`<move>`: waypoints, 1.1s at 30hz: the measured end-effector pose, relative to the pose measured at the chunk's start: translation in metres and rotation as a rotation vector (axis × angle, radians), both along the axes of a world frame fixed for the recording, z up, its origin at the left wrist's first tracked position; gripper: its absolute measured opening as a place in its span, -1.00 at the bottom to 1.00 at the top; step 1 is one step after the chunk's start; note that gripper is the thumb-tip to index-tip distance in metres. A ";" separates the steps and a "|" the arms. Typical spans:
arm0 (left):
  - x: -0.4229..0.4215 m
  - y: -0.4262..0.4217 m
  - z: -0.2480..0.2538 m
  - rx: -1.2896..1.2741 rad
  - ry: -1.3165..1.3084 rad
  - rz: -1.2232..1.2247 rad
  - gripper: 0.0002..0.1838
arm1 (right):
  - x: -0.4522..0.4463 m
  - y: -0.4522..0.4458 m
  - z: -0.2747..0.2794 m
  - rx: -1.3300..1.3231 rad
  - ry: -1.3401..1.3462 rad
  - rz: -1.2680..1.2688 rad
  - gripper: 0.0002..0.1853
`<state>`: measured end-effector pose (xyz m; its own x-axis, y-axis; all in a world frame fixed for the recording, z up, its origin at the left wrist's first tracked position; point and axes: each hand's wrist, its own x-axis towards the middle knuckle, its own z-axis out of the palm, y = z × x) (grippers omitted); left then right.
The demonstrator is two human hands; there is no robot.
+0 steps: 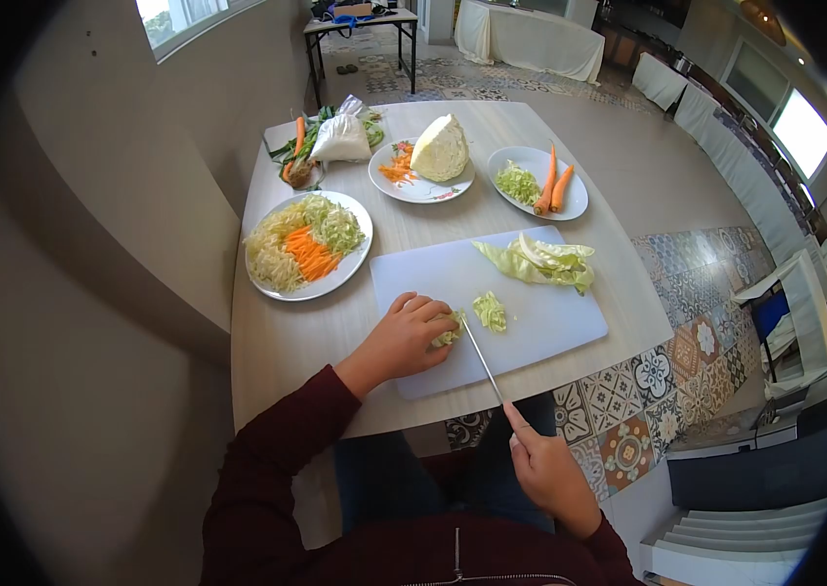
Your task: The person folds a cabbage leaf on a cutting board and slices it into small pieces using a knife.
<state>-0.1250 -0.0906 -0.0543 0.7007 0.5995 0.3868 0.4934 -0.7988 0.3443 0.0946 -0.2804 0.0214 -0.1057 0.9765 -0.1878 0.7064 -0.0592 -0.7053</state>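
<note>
My left hand [406, 337] presses down on a piece of cabbage [448, 335] at the left side of the white cutting board [540, 332], its fingers curled over it. In my right hand [548, 469] is a knife [484, 359], gripped by the handle, the blade's tip beside my left fingertips at the cabbage's edge. A small heap of shredded cabbage [490, 313] lies just right of the blade. Loose cabbage leaves [538, 262] rest near the board's far right corner.
Beyond the board, a left plate [360, 264] holds shredded cabbage and carrot, a middle plate [423, 192] a cabbage wedge [441, 149] and carrot shreds, and a right plate [570, 207] whole carrots [552, 186] and chopped greens. A white-filled plastic bag [341, 139] sits by vegetables. A wall is left.
</note>
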 end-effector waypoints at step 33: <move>0.006 -0.005 -0.007 -0.027 -0.003 0.052 -0.62 | 0.004 0.005 -0.011 0.021 0.103 -0.051 -0.47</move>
